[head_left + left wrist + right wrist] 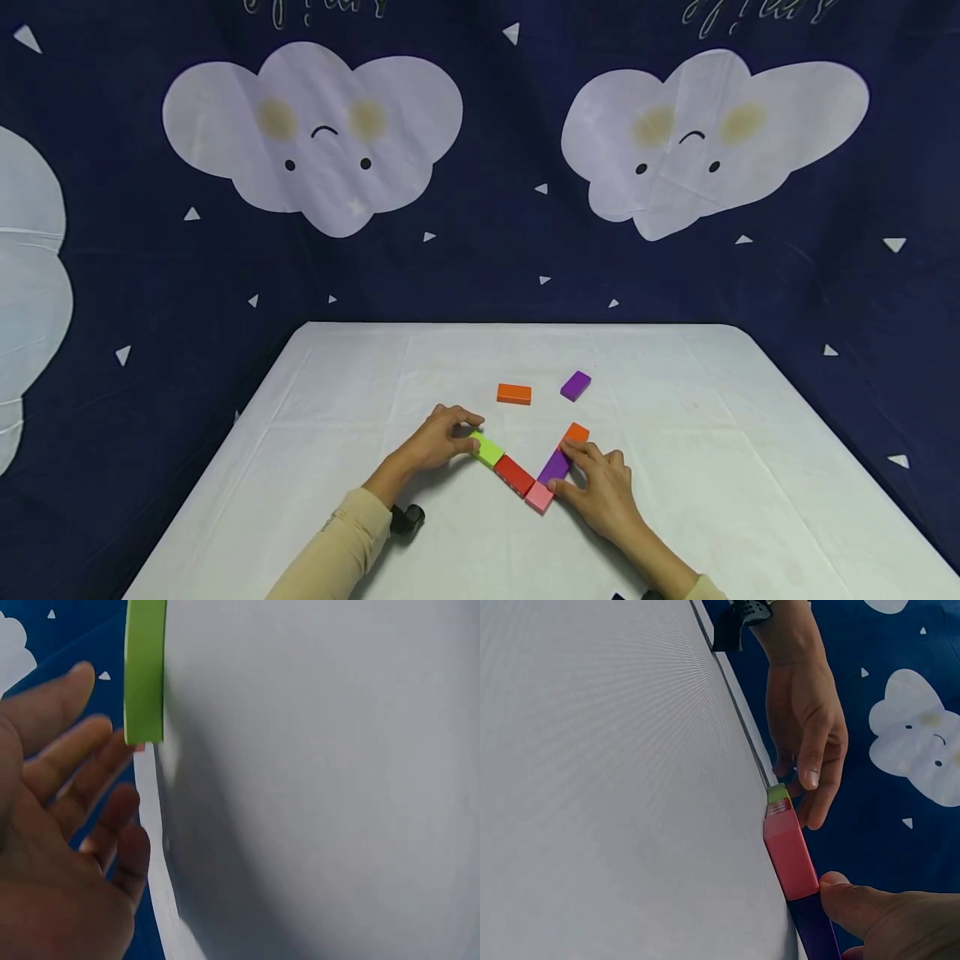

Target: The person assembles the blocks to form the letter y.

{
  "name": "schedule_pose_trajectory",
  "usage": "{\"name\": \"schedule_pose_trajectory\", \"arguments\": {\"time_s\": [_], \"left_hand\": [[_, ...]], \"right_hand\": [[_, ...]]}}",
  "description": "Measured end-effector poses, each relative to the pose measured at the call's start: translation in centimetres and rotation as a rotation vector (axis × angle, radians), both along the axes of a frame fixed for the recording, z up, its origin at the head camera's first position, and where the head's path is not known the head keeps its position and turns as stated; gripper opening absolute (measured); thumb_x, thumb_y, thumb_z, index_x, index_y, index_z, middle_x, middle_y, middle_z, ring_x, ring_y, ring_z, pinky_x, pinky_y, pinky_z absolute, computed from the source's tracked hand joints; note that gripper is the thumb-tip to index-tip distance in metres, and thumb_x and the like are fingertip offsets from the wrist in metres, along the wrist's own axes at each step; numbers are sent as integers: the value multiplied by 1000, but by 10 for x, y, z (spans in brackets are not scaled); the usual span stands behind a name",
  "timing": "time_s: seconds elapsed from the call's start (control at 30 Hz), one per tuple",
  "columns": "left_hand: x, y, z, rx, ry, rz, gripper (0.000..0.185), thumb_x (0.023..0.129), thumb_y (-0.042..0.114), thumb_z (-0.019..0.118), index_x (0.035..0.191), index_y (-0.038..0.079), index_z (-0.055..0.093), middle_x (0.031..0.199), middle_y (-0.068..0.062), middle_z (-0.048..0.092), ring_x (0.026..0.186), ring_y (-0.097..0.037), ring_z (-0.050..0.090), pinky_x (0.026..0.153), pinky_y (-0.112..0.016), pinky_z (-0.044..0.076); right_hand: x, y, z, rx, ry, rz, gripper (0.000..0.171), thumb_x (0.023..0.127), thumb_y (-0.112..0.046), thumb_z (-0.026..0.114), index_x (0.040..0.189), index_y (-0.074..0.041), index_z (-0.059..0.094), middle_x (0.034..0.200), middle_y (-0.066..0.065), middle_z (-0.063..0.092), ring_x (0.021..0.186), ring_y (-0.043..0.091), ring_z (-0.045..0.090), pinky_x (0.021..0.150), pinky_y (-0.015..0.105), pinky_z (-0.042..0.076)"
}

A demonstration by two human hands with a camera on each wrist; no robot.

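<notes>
My left hand (438,440) curls its fingers around the green block (487,450), pinching it. My right hand (600,487) lies flat with straight fingers pressing the purple block (553,467), toward the tabletop's (712,433) near edge.

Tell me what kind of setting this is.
Probably a staged recording corner, not a home or workshop: a table under a white cloth, a dark blue cloud-print backdrop behind and beside it, and coloured blocks that the left hand and right hand line up.

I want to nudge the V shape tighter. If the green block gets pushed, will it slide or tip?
The green block lies flat and low on the white tablecloth, so it probably slides rather than tips. It looks rigid, probably light. The cloth may wrinkle and drag slightly.
</notes>
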State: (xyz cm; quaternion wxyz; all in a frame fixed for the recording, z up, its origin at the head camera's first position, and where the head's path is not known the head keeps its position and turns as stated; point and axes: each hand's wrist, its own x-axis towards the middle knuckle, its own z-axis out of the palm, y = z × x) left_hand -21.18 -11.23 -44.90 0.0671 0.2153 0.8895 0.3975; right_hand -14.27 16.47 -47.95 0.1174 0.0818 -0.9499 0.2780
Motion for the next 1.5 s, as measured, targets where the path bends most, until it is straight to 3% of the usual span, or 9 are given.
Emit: {"name": "schedule_pose_trajectory", "arguments": {"time_s": [0.37,0.6,1.03,1.5], "left_hand": [[13,13,-4,130,31,247,34,81,16,71,112,6,67,105,-11,65,92,-24,46,74,-27,36],[20,21,-6,142,26,364,35,80,18,72,112,8,68,108,-9,66,94,-23,47,75,-29,37],[26,32,-12,175,89,478,35,77,17,74,109,6,69,106,-8,68,91,-20,47,79,-34,32],[33,39,-14,132,110,502,36,72,16,76,106,4,69,108,-12,68,95,-25,48,83,-42,34]], "right_hand": [[1,0,-1,-2,47,1,60,69,-37,79,123,-14,64,121,0,62,85,18,40,71,31,25],[1,0,-1,-1,54,5,60,69,-37,79,122,-14,64,121,0,62,84,17,40,71,31,25],[1,0,0,0,43,2,59,70,-36,79,122,-13,64,121,0,62,85,18,40,71,31,25],[1,-1,0,0,38,-5,62,69,-38,79,123,-14,63,120,-1,63,85,18,40,72,32,26]]}}
